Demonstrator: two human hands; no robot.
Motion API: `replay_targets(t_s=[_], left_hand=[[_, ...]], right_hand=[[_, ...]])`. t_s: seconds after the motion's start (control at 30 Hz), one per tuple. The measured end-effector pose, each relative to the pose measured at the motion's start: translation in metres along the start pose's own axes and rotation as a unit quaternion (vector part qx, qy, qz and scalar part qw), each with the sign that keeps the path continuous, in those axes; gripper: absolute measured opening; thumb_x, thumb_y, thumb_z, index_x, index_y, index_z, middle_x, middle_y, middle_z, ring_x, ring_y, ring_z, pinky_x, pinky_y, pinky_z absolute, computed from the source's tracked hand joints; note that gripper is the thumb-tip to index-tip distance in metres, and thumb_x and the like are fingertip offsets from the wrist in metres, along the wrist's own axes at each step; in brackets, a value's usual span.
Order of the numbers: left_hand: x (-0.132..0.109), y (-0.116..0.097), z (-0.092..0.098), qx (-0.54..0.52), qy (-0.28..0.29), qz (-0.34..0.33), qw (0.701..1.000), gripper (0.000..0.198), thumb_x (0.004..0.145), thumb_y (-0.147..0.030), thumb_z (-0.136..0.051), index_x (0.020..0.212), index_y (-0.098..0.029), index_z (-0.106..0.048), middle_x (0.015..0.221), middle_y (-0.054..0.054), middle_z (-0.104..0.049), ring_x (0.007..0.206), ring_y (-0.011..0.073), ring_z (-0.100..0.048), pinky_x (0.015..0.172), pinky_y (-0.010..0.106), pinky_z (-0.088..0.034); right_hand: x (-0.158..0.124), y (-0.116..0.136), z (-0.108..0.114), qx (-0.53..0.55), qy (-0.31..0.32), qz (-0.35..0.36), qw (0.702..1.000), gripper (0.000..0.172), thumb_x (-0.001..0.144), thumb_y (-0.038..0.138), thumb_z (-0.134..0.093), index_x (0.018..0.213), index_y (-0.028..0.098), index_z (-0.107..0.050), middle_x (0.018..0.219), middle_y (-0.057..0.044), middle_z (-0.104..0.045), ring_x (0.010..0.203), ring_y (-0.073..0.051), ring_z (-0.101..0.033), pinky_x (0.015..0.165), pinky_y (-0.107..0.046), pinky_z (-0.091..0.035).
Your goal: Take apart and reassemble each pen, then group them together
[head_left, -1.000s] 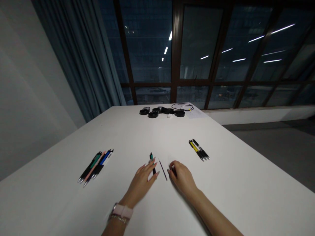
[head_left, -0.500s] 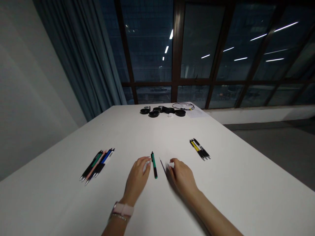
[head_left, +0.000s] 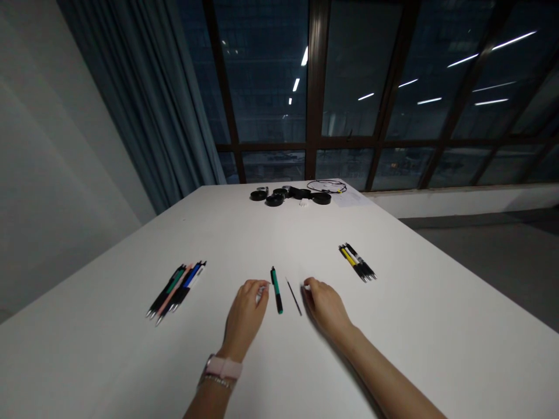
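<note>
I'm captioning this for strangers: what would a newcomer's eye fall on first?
Probably the green pen and thin dark refill, lying apart on the white table between the left hand and right hand. Next come two pen groups: the left pens, with pink and blue, and the right pens, with yellow. At the far end, round black items stand out before dark windows.

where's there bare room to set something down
Bare: between the green pen and the black rolls; between the left hand and the left pen group. Crowded: between left hand and right hand, around that pen and the thin rod.
</note>
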State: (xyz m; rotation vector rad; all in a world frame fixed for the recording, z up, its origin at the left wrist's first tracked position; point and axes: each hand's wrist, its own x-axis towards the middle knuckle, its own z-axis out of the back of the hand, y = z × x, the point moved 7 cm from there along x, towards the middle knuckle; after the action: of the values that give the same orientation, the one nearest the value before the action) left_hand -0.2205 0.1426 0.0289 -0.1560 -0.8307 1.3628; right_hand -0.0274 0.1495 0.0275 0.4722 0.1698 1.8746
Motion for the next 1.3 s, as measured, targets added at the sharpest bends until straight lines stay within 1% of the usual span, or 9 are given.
replay_targets(t_s=[0.13,0.27,0.43,0.67,0.8,0.9,0.97,1.1,1.3], left_hand=[[-0.001,0.0,0.0,0.006,0.004,0.008,1.0,0.027,0.092,-0.035,-0.042,0.098,-0.021,-0.064,0.097,0.006,-0.065,0.09,0.0213,-0.063,0.078,0.036,-0.053],[-0.001,0.0,-0.001,0.008,0.009,0.02,1.0,0.026,0.093,-0.034,-0.041,0.096,-0.02,-0.062,0.096,0.006,-0.064,0.089,0.0216,-0.062,0.08,0.038,-0.052],[-0.001,0.003,-0.003,0.004,0.013,0.024,1.0,0.024,0.092,-0.034,-0.041,0.093,-0.021,-0.061,0.093,0.006,-0.063,0.088,0.0212,-0.061,0.082,0.038,-0.05],[-0.001,0.006,-0.005,-0.003,0.016,0.038,0.999,0.024,0.091,-0.036,-0.042,0.092,-0.021,-0.061,0.093,0.006,-0.064,0.087,0.0212,-0.061,0.077,0.035,-0.049],[-0.001,0.006,0.0,0.01,0.007,0.042,0.999,0.025,0.092,-0.038,-0.041,0.086,-0.022,-0.059,0.087,0.004,-0.063,0.082,0.0201,-0.06,0.074,0.033,-0.047],[0.001,0.005,0.006,0.034,-0.005,0.04,0.999,0.03,0.093,-0.041,-0.038,0.075,-0.022,-0.053,0.077,0.002,-0.059,0.074,0.0189,-0.057,0.068,0.031,-0.043],[0.002,0.005,0.01,0.05,-0.019,0.037,0.998,0.033,0.094,-0.042,-0.037,0.068,-0.023,-0.047,0.07,0.001,-0.054,0.068,0.0178,-0.053,0.062,0.029,-0.038],[0.001,0.005,0.015,0.068,-0.035,0.038,0.996,0.037,0.094,-0.041,-0.037,0.062,-0.024,-0.038,0.062,-0.002,-0.049,0.06,0.0158,-0.047,0.057,0.028,-0.032],[0.001,0.003,0.012,0.08,-0.023,0.043,0.996,0.037,0.093,-0.039,-0.037,0.06,-0.023,-0.035,0.059,-0.003,-0.047,0.056,0.0143,-0.043,0.057,0.027,-0.028]], right_hand=[[-0.003,-0.004,0.003,0.028,-0.017,-0.012,0.999,0.02,0.092,0.009,-0.041,0.103,0.016,-0.056,0.096,-0.01,-0.068,0.09,-0.021,-0.063,0.075,-0.027,-0.042],[-0.005,-0.006,0.004,0.039,-0.019,-0.032,0.999,0.018,0.092,0.011,-0.042,0.102,0.016,-0.056,0.097,-0.01,-0.067,0.089,-0.02,-0.063,0.075,-0.027,-0.043],[-0.006,-0.005,0.003,0.037,-0.006,-0.028,0.999,0.017,0.092,0.015,-0.044,0.106,0.015,-0.056,0.098,-0.009,-0.067,0.09,-0.021,-0.064,0.076,-0.028,-0.043],[-0.007,-0.004,0.007,0.038,-0.009,-0.022,0.999,0.02,0.091,0.018,-0.046,0.109,0.015,-0.055,0.098,-0.01,-0.069,0.089,-0.022,-0.064,0.075,-0.028,-0.043],[-0.007,-0.019,0.021,0.054,-0.048,-0.072,0.995,0.024,0.095,0.023,-0.039,0.112,0.015,-0.054,0.09,-0.009,-0.07,0.082,-0.021,-0.065,0.07,-0.028,-0.041],[-0.006,-0.032,0.028,0.05,-0.061,-0.117,0.99,0.026,0.096,0.023,-0.034,0.112,0.015,-0.054,0.089,-0.009,-0.071,0.08,-0.021,-0.066,0.067,-0.027,-0.04],[-0.005,-0.038,0.029,0.045,-0.063,-0.13,0.989,0.026,0.097,0.024,-0.035,0.112,0.015,-0.054,0.088,-0.009,-0.071,0.079,-0.021,-0.066,0.066,-0.026,-0.04],[-0.005,-0.039,0.027,0.041,-0.058,-0.131,0.989,0.025,0.097,0.025,-0.035,0.11,0.016,-0.054,0.084,-0.008,-0.07,0.075,-0.021,-0.066,0.063,-0.026,-0.039],[-0.009,-0.025,0.023,0.053,-0.061,-0.097,0.992,0.034,0.095,0.015,-0.033,0.128,0.012,-0.041,0.083,-0.009,-0.07,0.075,-0.022,-0.066,0.062,-0.027,-0.04]])
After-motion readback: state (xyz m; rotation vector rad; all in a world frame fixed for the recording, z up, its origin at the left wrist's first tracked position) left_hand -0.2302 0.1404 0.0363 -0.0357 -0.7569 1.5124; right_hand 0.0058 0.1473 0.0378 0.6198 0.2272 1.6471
